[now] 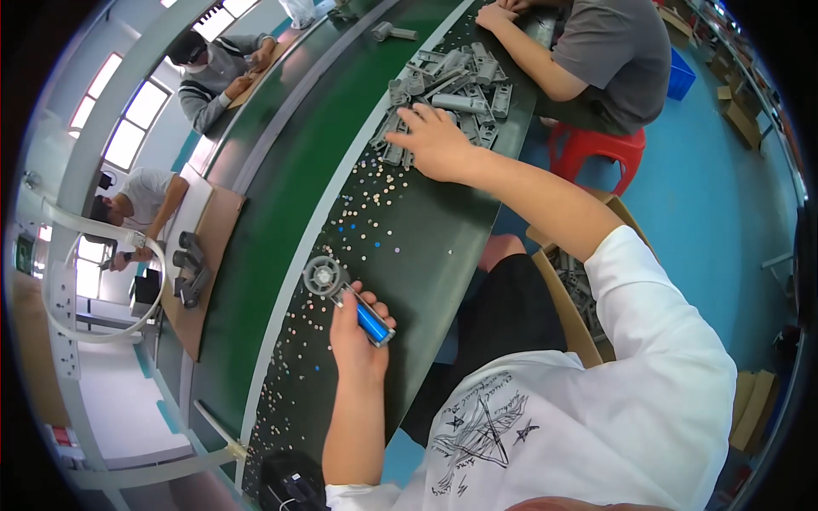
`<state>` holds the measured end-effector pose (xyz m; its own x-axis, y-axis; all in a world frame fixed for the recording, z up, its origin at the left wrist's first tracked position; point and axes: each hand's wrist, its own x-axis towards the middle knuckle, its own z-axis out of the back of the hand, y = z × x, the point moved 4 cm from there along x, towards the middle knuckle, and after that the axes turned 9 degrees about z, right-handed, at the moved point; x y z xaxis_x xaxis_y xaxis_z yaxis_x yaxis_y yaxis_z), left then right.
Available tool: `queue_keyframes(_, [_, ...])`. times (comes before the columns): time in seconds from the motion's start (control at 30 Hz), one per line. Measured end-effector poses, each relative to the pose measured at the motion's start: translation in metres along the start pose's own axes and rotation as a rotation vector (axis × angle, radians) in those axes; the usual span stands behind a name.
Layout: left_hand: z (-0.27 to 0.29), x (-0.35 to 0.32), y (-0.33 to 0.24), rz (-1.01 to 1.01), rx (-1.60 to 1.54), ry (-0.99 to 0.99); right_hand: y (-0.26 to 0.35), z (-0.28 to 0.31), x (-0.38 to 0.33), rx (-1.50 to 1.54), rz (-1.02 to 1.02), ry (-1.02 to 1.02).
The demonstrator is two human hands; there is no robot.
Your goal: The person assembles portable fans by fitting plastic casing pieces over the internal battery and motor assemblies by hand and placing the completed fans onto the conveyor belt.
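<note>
My left hand (349, 332) is closed around a small grey handheld fan (323, 276), its round head pointing away from me. The fan's handle lies open, and a blue cylindrical battery (373, 324) shows inside it. Farther off, my right hand (439, 146) is stretched over the near side of a heap of grey plastic casing parts (460, 103). Its fingers are spread, with nothing visible held in them. Whether the fingertips touch the parts, I cannot tell.
Many small pale and blue discs (377, 244) are scattered along the dark bench (434, 247). Beyond it runs a green conveyor belt (256, 247). A cardboard box (558, 298) of grey parts stands beside my leg. A co-worker (618, 60) sits on a red stool (601, 153) nearby.
</note>
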<state>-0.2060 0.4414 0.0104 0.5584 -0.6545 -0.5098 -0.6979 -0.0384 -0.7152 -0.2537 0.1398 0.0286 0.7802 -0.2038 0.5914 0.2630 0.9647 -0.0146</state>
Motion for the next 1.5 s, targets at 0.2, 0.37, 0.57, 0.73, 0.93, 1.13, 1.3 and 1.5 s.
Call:
queue_keyframes(0.2, [0.004,-0.042,0.029,-0.017,-0.093,0.003,0.019,-0.016,-0.013,-0.094,0.251,0.357])
queue_keyframes(0.37, [0.023,-0.061,0.051,-0.056,-0.204,-0.027,0.077,0.008,-0.038,0.25,0.631,0.132])
queue_keyframes(0.57, [0.038,-0.076,0.058,-0.127,-0.235,-0.054,0.125,0.033,-0.047,0.447,0.61,-0.04])
queue_keyframes(0.73, [0.045,-0.081,0.061,-0.199,-0.325,0.045,0.12,0.031,-0.06,1.642,-0.18,0.426])
queue_keyframes(0.93, [0.054,-0.08,0.068,-0.165,-0.409,0.109,0.151,0.038,-0.079,0.715,0.484,0.333])
queue_keyframes(1.13, [0.052,-0.088,0.065,-0.156,-0.396,-0.03,0.152,0.062,-0.103,0.701,0.142,0.314])
queue_keyframes(1.3, [0.058,-0.084,0.068,-0.196,-0.408,0.189,0.17,0.065,-0.128,0.597,0.148,0.238])
queue_keyframes(1.5, [0.056,-0.086,0.068,-0.211,-0.289,0.212,0.187,0.083,-0.15,1.438,-0.235,0.349])
